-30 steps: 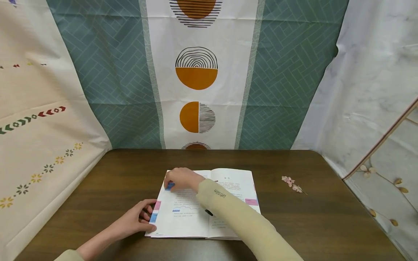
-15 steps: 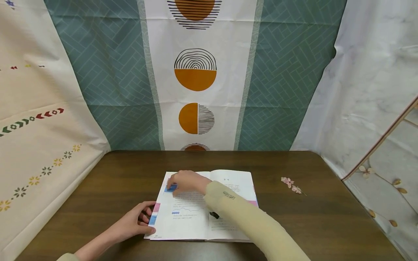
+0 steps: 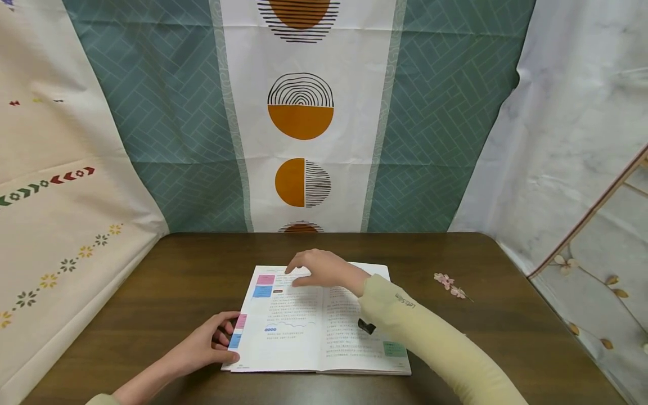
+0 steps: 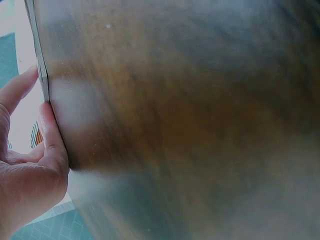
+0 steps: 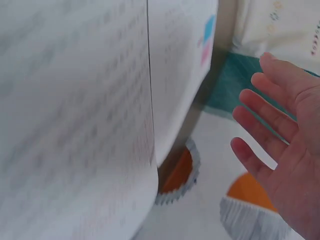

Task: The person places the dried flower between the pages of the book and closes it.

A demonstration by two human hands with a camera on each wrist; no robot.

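Note:
An open book [image 3: 293,351] with printed text lies on the brown table. My left hand [image 3: 210,340] grips its left edge, with the thumb on the near left corner and the fingers curled by the edge; the left wrist view shows this hand [image 4: 35,165] against the book's side. Above the upper part of the pages hovers my right hand [image 3: 324,269], holding nothing. Its fingers [image 5: 265,107] are spread and loosely bent in the right wrist view. A pink sticky tab [image 3: 265,279] and a blue sticky tab [image 3: 262,291] lie flat on the upper left page.
More pink and blue tabs [image 3: 238,332] line the book's left edge. A green tab [image 3: 394,349] sits on the right page. A sprig of pink flowers [image 3: 450,286] lies on the table [image 3: 471,337] at the right. Patterned cloths [image 3: 304,129] hang behind and beside the table.
My right hand has lifted off the blue tab and moved right, uncovering the pink and blue tabs on the left page. The left hand stays at the book's edge.

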